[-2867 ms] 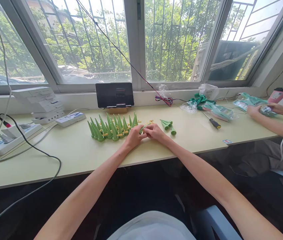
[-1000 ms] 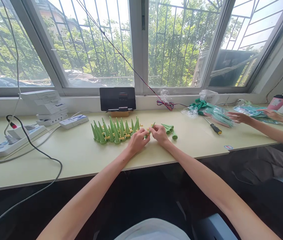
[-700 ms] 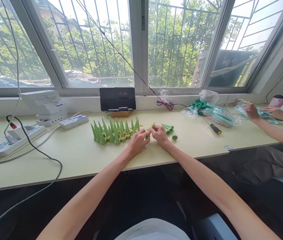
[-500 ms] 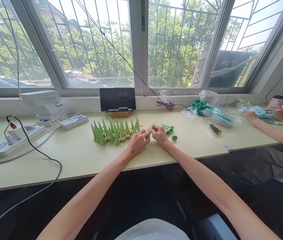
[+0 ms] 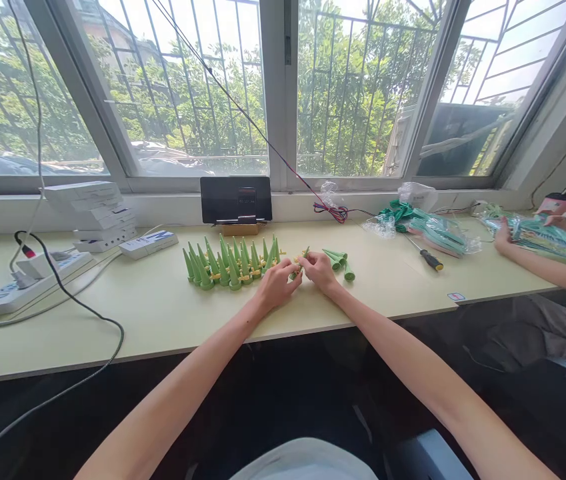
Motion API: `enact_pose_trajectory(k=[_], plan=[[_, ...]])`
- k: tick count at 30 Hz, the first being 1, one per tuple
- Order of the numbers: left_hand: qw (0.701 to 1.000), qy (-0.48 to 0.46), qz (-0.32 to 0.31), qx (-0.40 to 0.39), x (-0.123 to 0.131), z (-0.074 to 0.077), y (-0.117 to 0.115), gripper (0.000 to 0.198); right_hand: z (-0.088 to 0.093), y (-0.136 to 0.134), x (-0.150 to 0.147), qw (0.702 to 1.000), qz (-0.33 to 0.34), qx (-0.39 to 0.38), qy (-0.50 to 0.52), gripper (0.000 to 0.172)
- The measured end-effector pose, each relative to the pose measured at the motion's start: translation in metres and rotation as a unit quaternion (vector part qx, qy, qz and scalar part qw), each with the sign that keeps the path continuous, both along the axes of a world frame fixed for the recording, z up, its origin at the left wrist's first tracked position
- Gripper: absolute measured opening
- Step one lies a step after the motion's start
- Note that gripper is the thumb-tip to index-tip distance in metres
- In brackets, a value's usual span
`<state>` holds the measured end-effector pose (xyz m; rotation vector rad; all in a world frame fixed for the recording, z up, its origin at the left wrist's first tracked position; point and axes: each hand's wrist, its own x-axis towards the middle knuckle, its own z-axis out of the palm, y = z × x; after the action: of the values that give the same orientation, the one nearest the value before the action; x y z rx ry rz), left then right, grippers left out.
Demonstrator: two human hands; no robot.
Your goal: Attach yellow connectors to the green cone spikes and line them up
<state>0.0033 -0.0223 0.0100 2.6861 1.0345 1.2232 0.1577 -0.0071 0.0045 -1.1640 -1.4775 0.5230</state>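
Note:
My left hand (image 5: 277,283) and my right hand (image 5: 321,269) meet over the table, fingers pinched round one green cone (image 5: 306,252). Its pointed tip shows between them, and the fingers cover most of the rest. A bit of yellow shows at the fingertips, too small to make out. Left of my hands, several green cones (image 5: 234,272) stand upright in rows, points up, with small yellow pieces (image 5: 255,273) on or among them. Just right of my right hand, several loose green cones (image 5: 349,271) lie on their sides.
A screwdriver (image 5: 431,259) and bagged teal items (image 5: 437,230) lie to the right. Another person's hands (image 5: 503,237) hold a teal packet (image 5: 545,239) farther right. A dark-screened device (image 5: 223,200) stands behind the cones. White boxes (image 5: 100,217) and a power strip (image 5: 27,283) with cables are left.
My hands stay in almost the same place, the fingers shifting slightly round the cone. The other person's hands have lifted and spread the teal packet.

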Motion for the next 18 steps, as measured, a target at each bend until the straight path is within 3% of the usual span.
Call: enact_pose_trajectory(k=[6, 14, 18], plan=[[0.996, -0.085, 0.037, -0.007, -0.0018, 0.0007, 0.0063, 0.039, 0.0015, -0.0009, -0.0013, 1.0, 0.009, -0.013, 0.005, 0.04], [0.992, -0.058, 0.015, -0.107, -0.001, -0.0014, 0.0052, 0.028, -0.0009, 0.0016, -0.0003, 0.994, 0.068, -0.072, 0.045, 0.036], [0.994, -0.049, 0.014, -0.099, -0.0014, -0.0024, 0.0046, 0.026, -0.0039, 0.0032, -0.0013, 0.994, 0.067, -0.09, 0.018, 0.037]])
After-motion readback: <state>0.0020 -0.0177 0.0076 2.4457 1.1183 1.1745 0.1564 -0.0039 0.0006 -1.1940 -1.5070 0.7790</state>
